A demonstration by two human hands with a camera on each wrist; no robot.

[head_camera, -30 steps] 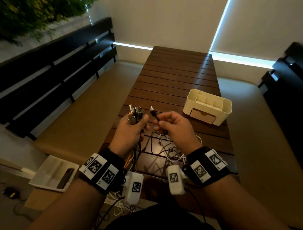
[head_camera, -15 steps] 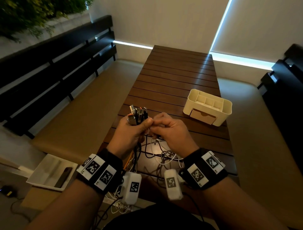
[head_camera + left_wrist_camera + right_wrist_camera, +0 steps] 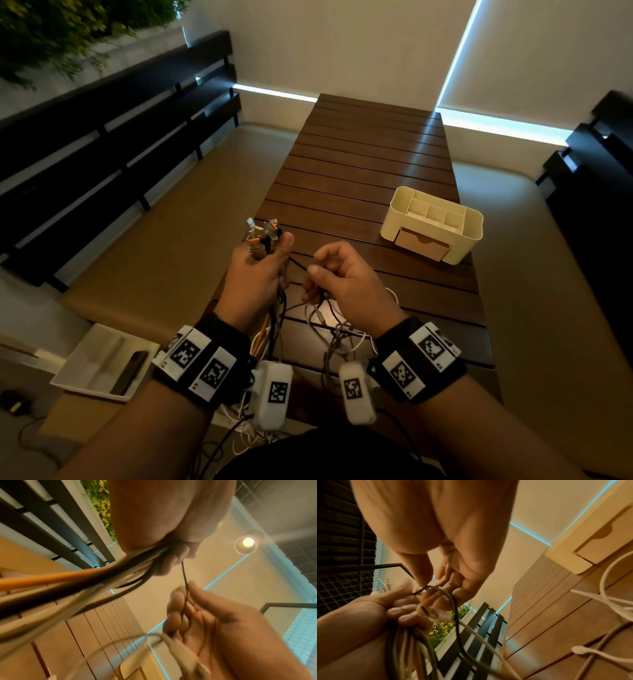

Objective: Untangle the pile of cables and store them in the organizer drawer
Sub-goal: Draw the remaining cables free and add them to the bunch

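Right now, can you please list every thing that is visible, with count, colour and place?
cable bundle: several cables, black, orange and white, plug ends up, gripped in left hand
thin black cable: one, stretched between both hands
loose cables: tangled, white and dark, on table near edge
organizer: one, cream, right side of table
drawer: one, tan, closed, in organizer front
table: one, dark brown slats
tray: one, white, lower left, holds dark flat object
benches: black slatted, both sides
left hand: grips bundle
right hand: pinches thin black cable
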